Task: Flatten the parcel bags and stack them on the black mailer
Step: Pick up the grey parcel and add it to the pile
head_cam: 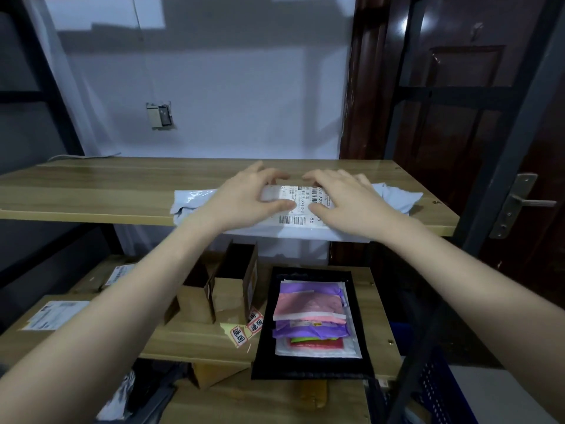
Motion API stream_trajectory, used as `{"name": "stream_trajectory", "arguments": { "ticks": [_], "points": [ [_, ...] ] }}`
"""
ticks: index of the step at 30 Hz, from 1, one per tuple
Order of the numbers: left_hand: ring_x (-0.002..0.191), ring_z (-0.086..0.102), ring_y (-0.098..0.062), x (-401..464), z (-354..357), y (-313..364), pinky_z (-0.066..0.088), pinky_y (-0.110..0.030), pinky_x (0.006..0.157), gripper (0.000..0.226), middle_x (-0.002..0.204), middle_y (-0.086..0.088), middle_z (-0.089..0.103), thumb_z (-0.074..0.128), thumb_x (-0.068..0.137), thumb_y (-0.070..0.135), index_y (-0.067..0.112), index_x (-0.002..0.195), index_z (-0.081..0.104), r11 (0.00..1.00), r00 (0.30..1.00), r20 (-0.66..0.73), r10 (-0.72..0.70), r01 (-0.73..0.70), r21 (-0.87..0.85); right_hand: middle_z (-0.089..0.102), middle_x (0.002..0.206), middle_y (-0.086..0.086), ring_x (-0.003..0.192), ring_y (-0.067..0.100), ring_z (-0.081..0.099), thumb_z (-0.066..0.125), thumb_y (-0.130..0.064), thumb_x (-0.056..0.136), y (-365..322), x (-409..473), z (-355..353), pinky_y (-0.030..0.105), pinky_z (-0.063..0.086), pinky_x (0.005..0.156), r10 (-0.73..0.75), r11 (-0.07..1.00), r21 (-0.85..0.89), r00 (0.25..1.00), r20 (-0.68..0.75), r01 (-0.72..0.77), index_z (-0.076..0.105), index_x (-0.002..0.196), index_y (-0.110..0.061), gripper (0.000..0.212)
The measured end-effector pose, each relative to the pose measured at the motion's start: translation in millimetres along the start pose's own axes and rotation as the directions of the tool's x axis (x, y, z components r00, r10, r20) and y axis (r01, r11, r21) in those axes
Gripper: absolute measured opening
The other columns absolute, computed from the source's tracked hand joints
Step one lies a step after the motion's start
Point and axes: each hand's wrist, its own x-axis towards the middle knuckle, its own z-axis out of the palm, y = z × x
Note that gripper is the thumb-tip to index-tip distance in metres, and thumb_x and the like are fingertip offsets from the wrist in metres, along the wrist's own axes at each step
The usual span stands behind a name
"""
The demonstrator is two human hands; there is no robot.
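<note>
A pale grey parcel bag (pixel 293 209) with a white barcode label (pixel 301 206) lies across the front edge of the upper wooden shelf (pixel 91 191). The left hand (pixel 250 194) and right hand (pixel 345 200) press on it flat, fingers spread, gripping nothing. At 6 o'clock, on the lower shelf (pixel 189 341), the black mailer (pixel 308 367) carries stacked purple and pink bags (pixel 308 313). Open cardboard boxes (pixel 220 289) stand at its 9 o'clock.
</note>
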Motion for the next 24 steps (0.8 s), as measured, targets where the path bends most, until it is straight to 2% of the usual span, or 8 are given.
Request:
{"name": "stream_trajectory", "arguments": {
  "ticks": [3, 6, 9, 13, 15, 18, 21, 24],
  "points": [
    [0.078, 0.052, -0.004, -17.8, -29.6, 12.2, 0.037, -0.017, 0.068, 0.039, 0.095, 0.01, 0.058, 0.075, 0.07, 0.048, 0.027, 0.102, 0.069, 0.996, 0.999, 0.049, 0.018, -0.013, -0.086, 0.061, 0.113, -0.007, 0.11, 0.015, 0.051, 0.061, -0.032, 0.084, -16.3, -11.2, -23.5, 0.036, 0.034, 0.097, -0.087, 0.995, 0.041, 0.996, 0.018, 0.086, 0.058, 0.118, -0.026, 0.034],
    [0.072, 0.058, -0.007, -37.8, -49.2, 19.3, 0.043, -0.016, 0.063, 0.03, 0.087, 0.011, 0.067, 0.076, 0.063, 0.048, 0.028, 0.085, 0.071, 0.978, 0.958, 0.286, 0.037, 0.025, -0.208, 0.065, 0.091, -0.007, 0.088, 0.013, 0.056, 0.07, -0.032, 0.079, -32.8, -26.5, -34.2, 0.03, 0.044, 0.079, -0.144, 0.981, 0.148, 0.98, 0.139, 0.123, 0.065, 0.098, -0.021, 0.022],
    [0.074, 0.066, -0.013, -51.2, -43.7, 17.8, 0.048, -0.022, 0.067, 0.023, 0.083, 0.001, 0.074, 0.079, 0.066, 0.033, 0.019, 0.081, 0.07, 0.947, 0.883, 0.465, 0.062, 0.095, -0.308, 0.064, 0.092, -0.004, 0.086, 0.015, 0.055, 0.069, -0.033, 0.08, -39.8, -41.9, -20.4, 0.033, 0.044, 0.077, -0.179, 0.975, 0.17, 0.954, 0.241, 0.14, 0.06, 0.098, -0.018, 0.025],
    [0.068, 0.063, -0.009, -57.6, -8.2, 12.0, 0.043, -0.018, 0.061, 0.019, 0.076, 0.005, 0.073, 0.082, 0.069, 0.024, 0.014, 0.077, 0.067, 0.952, 0.84, 0.54, 0.054, 0.12, -0.282, 0.06, 0.088, -0.016, 0.09, 0.009, 0.054, 0.073, -0.033, 0.077, -33.4, -58.7, 15.9, 0.03, 0.045, 0.085, -0.155, 0.956, 0.29, 0.919, 0.363, 0.047, 0.056, 0.102, -0.025, 0.031],
    [0.065, 0.061, -0.004, -58.0, 13.8, 9.9, 0.041, -0.014, 0.059, 0.02, 0.072, 0.008, 0.071, 0.083, 0.069, 0.025, 0.016, 0.076, 0.066, 0.963, 0.824, 0.564, 0.055, 0.105, -0.247, 0.063, 0.091, -0.013, 0.092, 0.011, 0.058, 0.075, -0.031, 0.075, -26.2, -64.5, 36.8, 0.03, 0.046, 0.087, -0.143, 0.95, 0.313, 0.908, 0.394, 0.014, 0.059, 0.104, -0.022, 0.033],
    [0.077, 0.061, 0.003, -56.1, 50.6, 4.9, 0.041, -0.011, 0.071, 0.024, 0.083, 0.015, 0.07, 0.082, 0.068, 0.031, 0.023, 0.085, 0.067, 0.986, 0.867, 0.495, 0.061, 0.025, -0.166, 0.064, 0.082, -0.001, 0.083, 0.018, 0.058, 0.075, -0.026, 0.074, -11.4, -73.1, 65.1, 0.036, 0.045, 0.077, -0.045, 0.943, 0.321, 0.919, 0.392, -0.091, 0.062, 0.095, -0.017, 0.026],
    [0.114, 0.053, -0.011, -55.4, 86.9, -6.5, 0.039, -0.035, 0.099, 0.048, 0.119, 0.009, 0.06, 0.071, 0.072, 0.045, 0.027, 0.114, 0.058, 0.995, 0.955, 0.281, 0.097, -0.086, -0.053, 0.062, 0.076, 0.001, 0.079, 0.022, 0.059, 0.077, -0.017, 0.072, 12.0, -81.7, 91.5, 0.037, 0.046, 0.073, 0.112, 0.879, 0.397, 0.922, 0.371, -0.266, 0.058, 0.083, -0.015, 0.021],
    [0.123, 0.043, -0.019, -60.5, 117.1, -19.5, 0.033, -0.03, 0.103, 0.053, 0.128, -0.003, 0.046, 0.064, 0.078, 0.035, 0.018, 0.127, 0.049, 0.981, 1.0, 0.023, 0.005, -0.001, -0.193, 0.068, 0.094, 0.008, 0.09, 0.025, 0.063, 0.077, -0.011, 0.072, 40.3, -91.9, 122.2, 0.039, 0.048, 0.081, 0.308, 0.743, 0.473, 0.869, 0.387, -0.473, 0.057, 0.093, -0.006, 0.029]
  ]
}}
